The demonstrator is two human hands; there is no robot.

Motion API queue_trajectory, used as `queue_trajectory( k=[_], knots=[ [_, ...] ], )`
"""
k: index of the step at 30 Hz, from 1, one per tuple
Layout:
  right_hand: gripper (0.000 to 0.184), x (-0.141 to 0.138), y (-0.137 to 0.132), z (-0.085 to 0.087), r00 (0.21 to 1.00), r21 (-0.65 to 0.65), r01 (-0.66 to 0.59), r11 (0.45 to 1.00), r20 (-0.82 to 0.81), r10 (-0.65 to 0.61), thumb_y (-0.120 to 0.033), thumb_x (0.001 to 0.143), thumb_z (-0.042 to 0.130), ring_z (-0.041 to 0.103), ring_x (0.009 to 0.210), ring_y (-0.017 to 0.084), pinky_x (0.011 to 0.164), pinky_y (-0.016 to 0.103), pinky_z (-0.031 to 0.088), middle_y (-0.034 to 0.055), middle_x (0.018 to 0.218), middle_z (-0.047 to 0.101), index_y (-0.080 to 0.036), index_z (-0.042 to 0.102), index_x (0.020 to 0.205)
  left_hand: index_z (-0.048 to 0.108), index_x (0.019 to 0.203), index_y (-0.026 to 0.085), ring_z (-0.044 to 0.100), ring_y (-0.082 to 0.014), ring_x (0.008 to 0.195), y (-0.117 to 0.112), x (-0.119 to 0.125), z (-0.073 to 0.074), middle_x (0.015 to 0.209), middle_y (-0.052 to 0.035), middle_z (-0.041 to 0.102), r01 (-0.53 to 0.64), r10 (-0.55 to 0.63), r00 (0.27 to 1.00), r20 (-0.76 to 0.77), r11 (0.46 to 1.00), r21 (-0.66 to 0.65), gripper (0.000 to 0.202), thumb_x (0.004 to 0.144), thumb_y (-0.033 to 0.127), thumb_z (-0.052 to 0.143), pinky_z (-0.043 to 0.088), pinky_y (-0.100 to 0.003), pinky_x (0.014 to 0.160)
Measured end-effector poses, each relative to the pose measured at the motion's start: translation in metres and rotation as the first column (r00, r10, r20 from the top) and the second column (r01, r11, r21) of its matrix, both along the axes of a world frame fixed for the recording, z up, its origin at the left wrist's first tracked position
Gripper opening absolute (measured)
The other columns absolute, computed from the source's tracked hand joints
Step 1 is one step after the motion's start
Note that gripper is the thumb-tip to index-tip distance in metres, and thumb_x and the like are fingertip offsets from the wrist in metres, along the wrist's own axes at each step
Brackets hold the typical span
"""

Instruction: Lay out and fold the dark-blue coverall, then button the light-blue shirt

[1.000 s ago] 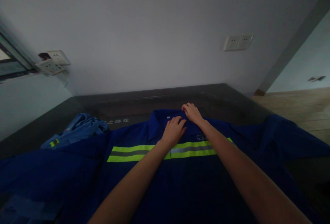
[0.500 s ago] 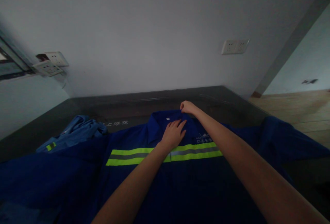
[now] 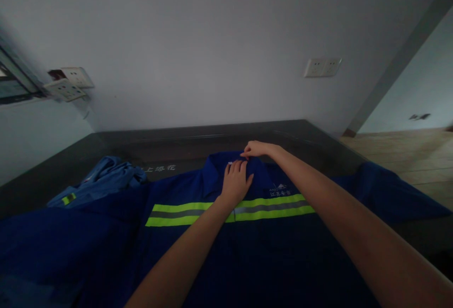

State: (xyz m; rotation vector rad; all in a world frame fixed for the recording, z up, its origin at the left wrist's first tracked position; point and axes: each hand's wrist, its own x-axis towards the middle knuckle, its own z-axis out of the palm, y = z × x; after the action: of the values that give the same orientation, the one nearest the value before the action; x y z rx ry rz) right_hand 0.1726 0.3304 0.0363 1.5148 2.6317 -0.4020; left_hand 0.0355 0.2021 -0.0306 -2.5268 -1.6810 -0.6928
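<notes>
A dark blue work jacket [image 3: 276, 246] lies spread front side up, its sleeves reaching out to both sides. A yellow-green and grey reflective band [image 3: 180, 214] crosses its chest, and white lettering [image 3: 280, 191] is printed on the right side. My left hand [image 3: 236, 183] rests flat at the neck opening, fingers stretched toward the small white label. Just beyond it, my right hand [image 3: 256, 148] bends over the back of the collar [image 3: 211, 175]. Its thumb and fingertips are pinched together on the collar cloth, close to the left fingertips.
The jacket lies on a dark, glossy table [image 3: 170, 142] set against a pale wall. A crumpled lighter blue garment [image 3: 109, 175] with a small reflective patch sits at the left. Sockets [image 3: 322, 67] are on the wall, and another socket [image 3: 67, 89] hangs loose at the left.
My right hand has moved slightly left and inward from the collar's edge. My left hand has shifted a little left, its fingers now pointing more directly away from me.
</notes>
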Motion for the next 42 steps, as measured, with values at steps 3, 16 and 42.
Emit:
queue_trajectory(
  k=[3,16,42],
  knots=[
    [0.046,0.007,0.0,-0.013,1.0,0.063,-0.011,0.998,0.0,0.011,-0.052,0.086,0.05,0.059,0.065,0.016,0.058,0.023,0.037,0.0069,0.068,0.068,-0.017,0.073,0.068,0.044,0.132,0.014,0.032,-0.0281,0.135,0.002,0.001,-0.006,0.141,-0.0153,0.044,-0.046,0.046,0.998,-0.032,0.999,-0.011,0.05,0.092,0.043,0.038,0.024,-0.049,0.111],
    [0.048,0.009,0.007,-0.02,0.968,0.095,0.171,0.981,-0.202,-0.15,-0.055,0.082,0.053,0.047,0.051,0.011,0.05,0.024,0.028,-0.0004,0.051,0.055,-0.015,0.063,0.057,0.038,0.138,0.017,0.03,-0.0272,0.136,0.0,0.001,-0.005,0.146,-0.0128,0.037,-0.075,0.076,0.997,-0.031,0.997,0.036,0.053,0.092,0.044,0.038,0.026,-0.048,0.111],
    [0.033,0.035,-0.02,-0.038,0.856,0.275,0.47,0.839,-0.375,-0.356,-0.034,0.097,0.032,0.062,0.084,0.015,0.071,0.023,0.04,0.0051,0.091,0.068,-0.019,0.061,0.096,0.037,0.14,0.018,0.03,-0.024,0.138,0.006,-0.002,-0.008,0.146,-0.0107,0.039,0.09,-0.096,0.993,-0.065,0.992,-0.091,0.05,0.095,0.04,0.033,0.024,-0.045,0.113]
  ],
)
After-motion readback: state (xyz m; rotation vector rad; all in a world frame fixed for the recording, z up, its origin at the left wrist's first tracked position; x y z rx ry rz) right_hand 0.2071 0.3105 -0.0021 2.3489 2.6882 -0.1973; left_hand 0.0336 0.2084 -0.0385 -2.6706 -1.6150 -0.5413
